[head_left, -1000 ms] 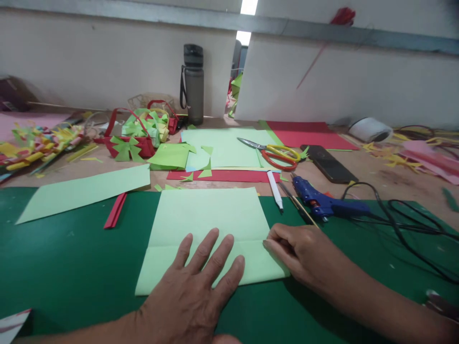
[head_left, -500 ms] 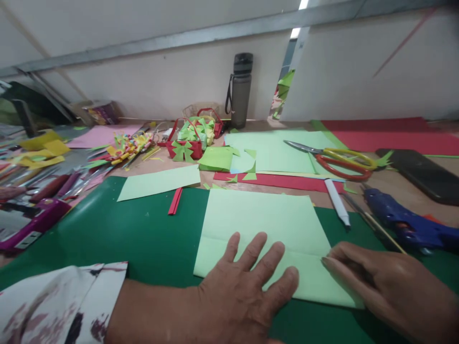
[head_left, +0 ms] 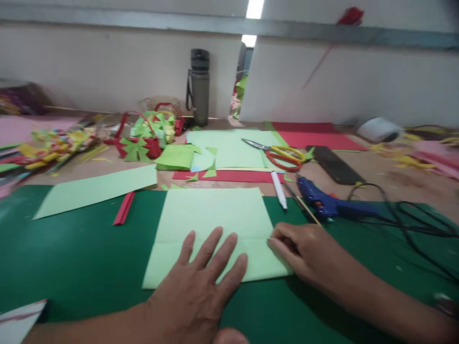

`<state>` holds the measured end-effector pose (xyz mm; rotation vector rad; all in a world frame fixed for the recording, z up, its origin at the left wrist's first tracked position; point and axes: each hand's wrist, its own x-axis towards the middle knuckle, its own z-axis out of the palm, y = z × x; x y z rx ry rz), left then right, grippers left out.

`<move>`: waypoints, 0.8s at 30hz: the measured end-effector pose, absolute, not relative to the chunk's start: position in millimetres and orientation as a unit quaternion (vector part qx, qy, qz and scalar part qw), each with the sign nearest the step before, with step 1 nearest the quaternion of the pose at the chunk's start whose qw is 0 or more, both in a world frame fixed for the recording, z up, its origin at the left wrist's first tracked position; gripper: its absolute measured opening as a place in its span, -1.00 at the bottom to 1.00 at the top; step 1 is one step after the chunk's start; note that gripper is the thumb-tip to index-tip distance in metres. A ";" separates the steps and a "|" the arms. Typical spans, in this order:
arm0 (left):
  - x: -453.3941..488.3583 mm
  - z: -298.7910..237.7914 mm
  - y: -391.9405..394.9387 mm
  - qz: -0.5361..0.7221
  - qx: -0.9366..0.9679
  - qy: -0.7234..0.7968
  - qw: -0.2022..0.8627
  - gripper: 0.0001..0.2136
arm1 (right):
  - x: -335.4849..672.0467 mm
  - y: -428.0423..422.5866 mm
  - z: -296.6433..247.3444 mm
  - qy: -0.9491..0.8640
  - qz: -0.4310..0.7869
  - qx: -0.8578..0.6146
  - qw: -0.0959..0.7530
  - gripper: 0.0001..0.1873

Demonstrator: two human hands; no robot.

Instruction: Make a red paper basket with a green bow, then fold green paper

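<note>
My left hand [head_left: 195, 291] flat, fingers spread, pinning the sheet [head_left: 215, 234]; right hand [head_left: 304, 253] fingertips curled on its right edge, at the crease running left-right.

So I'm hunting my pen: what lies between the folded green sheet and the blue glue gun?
In the head view, a white pen and a thin stick lie between the folded green sheet and glue gun.

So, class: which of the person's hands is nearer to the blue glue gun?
Right. The right hand lies at the light green sheet's right edge, just below the glue gun; the left hand presses flat on the sheet, farther left.
</note>
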<state>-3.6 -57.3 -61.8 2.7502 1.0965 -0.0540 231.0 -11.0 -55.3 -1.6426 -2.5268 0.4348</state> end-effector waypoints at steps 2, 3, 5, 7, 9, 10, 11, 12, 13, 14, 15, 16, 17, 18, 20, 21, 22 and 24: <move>-4.8 -62.2 -58.7 -0.003 0.930 0.359 0.073 -0.34 | 227.3 -11.9 -49.3 -0.822 0.145 -0.549 0.041 -0.74; -5.5 -62.9 -59.0 0.005 0.933 0.355 0.065 -0.34 | 226.2 -12.1 -47.6 -0.820 0.143 -0.554 0.039 -0.76; -6.6 -65.0 -58.8 0.016 0.936 0.349 0.053 -0.34 | 225.7 -12.6 -45.9 -0.817 0.138 -0.558 0.036 -0.78; -6.8 -67.0 -58.0 0.019 0.938 0.344 0.046 -0.32 | 226.3 -13.2 -45.5 -0.816 0.139 -0.560 0.034 -0.79; -6.4 -68.0 -57.0 0.012 0.939 0.340 0.045 -0.32 | 226.7 -13.8 -45.4 -0.814 0.142 -0.562 0.030 -0.79; -6.0 -68.0 -56.5 0.007 0.940 0.338 0.045 -0.32 | 226.6 -14.2 -45.3 -0.813 0.144 -0.564 0.027 -0.79; -5.6 -67.7 -56.2 0.001 0.940 0.338 0.045 -0.32 | 226.3 -14.5 -45.2 -0.811 0.144 -0.566 0.024 -0.79; -5.1 -67.1 -56.0 -0.004 0.940 0.339 0.045 -0.32 | 225.9 -14.7 -45.2 -0.811 0.143 -0.567 0.022 -0.79; -4.7 -66.3 -56.0 -0.009 0.939 0.340 0.046 -0.31 | 225.4 -14.7 -45.5 -0.811 0.140 -0.568 0.020 -0.79; -4.4 -65.2 -56.2 -0.013 0.939 0.341 0.047 -0.31 | 225.2 -14.5 -45.9 -0.811 0.136 -0.568 0.017 -0.79; -4.3 -64.0 -56.5 -0.015 0.939 0.341 0.049 -0.31 | 225.3 -14.1 -46.4 -0.813 0.131 -0.568 0.014 -0.80; -4.3 -62.5 -57.0 -0.017 0.938 0.342 0.051 -0.30 | 225.8 -13.7 -47.0 -0.815 0.126 -0.565 0.012 -0.80; -4.5 -61.0 -57.6 -0.018 0.937 0.344 0.053 -0.30 | 226.7 -13.4 -47.4 -0.818 0.119 -0.563 0.008 -0.81; -4.6 -59.4 -58.3 -0.020 0.937 0.345 0.056 -0.30 | 227.9 -13.5 -47.6 -0.820 0.110 -0.562 0.004 -0.82; -4.9 -56.8 -59.7 -0.019 0.935 0.349 0.062 -0.27 | 230.2 -15.9 -46.7 -0.829 0.068 -0.554 0.009 -0.82; -4.9 -56.1 -60.2 -0.017 0.935 0.349 0.066 -0.26 | 230.5 -18.7 -45.7 -0.837 0.033 -0.545 0.029 -0.80; -4.8 -56.1 -60.5 -0.018 0.934 0.350 0.071 -0.25 | 229.8 -22.8 -44.7 -0.847 -0.004 -0.529 0.060 -0.78; -4.1 -58.2 -60.5 -0.020 0.932 0.354 0.079 -0.23 | 224.8 -34.5 -44.1 -0.872 -0.058 -0.467 0.138 -0.71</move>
